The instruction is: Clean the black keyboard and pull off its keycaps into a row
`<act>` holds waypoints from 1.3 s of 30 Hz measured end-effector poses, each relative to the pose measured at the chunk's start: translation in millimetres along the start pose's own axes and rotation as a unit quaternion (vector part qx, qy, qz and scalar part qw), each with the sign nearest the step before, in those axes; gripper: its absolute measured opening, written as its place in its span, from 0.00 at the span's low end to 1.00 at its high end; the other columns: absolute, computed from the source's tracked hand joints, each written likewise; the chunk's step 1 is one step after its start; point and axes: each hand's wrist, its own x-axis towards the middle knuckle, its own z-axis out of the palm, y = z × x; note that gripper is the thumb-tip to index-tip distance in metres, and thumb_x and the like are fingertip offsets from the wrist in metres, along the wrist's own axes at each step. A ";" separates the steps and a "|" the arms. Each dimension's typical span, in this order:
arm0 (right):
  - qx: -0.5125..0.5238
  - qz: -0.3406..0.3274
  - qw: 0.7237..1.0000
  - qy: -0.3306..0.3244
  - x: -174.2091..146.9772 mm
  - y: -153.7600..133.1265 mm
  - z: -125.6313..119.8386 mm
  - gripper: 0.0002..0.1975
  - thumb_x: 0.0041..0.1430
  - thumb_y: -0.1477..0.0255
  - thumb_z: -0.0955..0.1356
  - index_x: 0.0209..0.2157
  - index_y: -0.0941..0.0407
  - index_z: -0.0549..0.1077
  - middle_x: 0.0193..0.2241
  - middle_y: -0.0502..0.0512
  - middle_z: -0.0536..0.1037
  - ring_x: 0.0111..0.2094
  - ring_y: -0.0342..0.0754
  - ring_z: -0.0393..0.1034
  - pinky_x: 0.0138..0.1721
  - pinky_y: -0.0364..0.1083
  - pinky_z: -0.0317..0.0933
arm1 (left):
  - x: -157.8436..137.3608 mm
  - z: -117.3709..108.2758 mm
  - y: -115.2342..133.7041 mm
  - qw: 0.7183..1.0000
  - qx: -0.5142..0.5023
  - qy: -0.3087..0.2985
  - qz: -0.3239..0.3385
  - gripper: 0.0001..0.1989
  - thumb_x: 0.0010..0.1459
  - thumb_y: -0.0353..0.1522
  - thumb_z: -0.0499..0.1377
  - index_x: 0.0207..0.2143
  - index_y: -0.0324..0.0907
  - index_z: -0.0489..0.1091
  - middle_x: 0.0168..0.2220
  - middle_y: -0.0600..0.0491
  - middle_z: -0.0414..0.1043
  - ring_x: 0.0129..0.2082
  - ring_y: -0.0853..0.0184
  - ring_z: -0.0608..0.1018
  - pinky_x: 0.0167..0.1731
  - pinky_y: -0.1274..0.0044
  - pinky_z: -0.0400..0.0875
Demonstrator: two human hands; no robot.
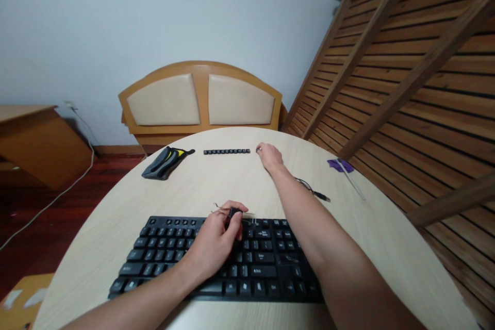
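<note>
A black keyboard (265, 257) lies near me, partly covered by both forearms. My left hand (221, 234) is closed over its top rows around a keycap puller (235, 212), a small black handle with thin wires sticking out. Farther off, several black keycaps (227, 152) stand in a straight row on the table. Just past the row's right end, my right hand (269, 154) rests low over the tabletop, thumb and fingers pinched on a small dark keycap (258, 150). Fingers hide most of that keycap.
A black and grey pouch-like item with yellow trim (165, 163) lies left on the round table (127, 201). Right of my right forearm are a cable with a USB plug (322, 196), a purple cloth (340, 166) and a thin white stick (353, 184). Wooden slats (406, 72) lean beyond.
</note>
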 end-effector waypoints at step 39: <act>0.018 -0.040 0.999 0.027 8.0 -10.6 15.4 0.15 0.67 0.71 0.63 0.53 0.50 0.73 0.50 0.57 0.77 0.51 0.52 0.69 0.49 0.48 0.62 | 0.9 -1.0 1.3 1.000 0.008 -0.001 0.000 0.14 0.67 0.39 0.48 0.46 0.41 0.66 0.22 0.59 0.66 0.24 0.67 0.70 0.28 0.75 0.62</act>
